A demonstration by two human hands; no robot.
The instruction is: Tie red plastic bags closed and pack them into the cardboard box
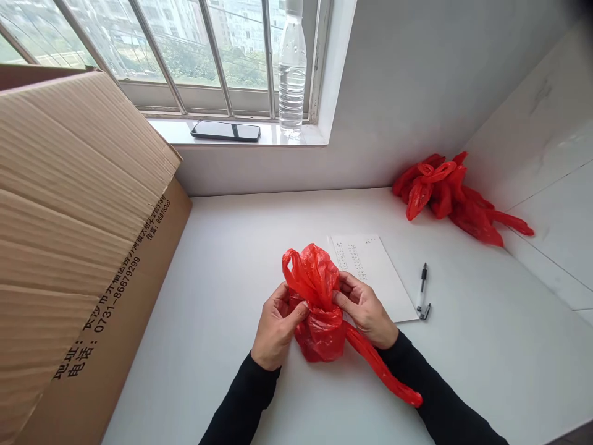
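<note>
A red plastic bag (pixel 319 309) sits bunched on the white table (pixel 486 346) right in front of me. My left hand (pixel 275 327) pinches its gathered neck from the left, fingers closed on the plastic. From the right, my right hand (pixel 365 309) grips the same neck. One bag handle loops up at the top left. The other handle trails down to the right, under my right sleeve.
A big open cardboard box (pixel 78 247) fills the left side. A printed sheet (pixel 375 275) and a pen (pixel 422 290) lie just right of my hands. More red bags (pixel 449 194) are heaped in the far right corner. A phone (pixel 225 130) and water bottle (pixel 291 68) stand on the windowsill.
</note>
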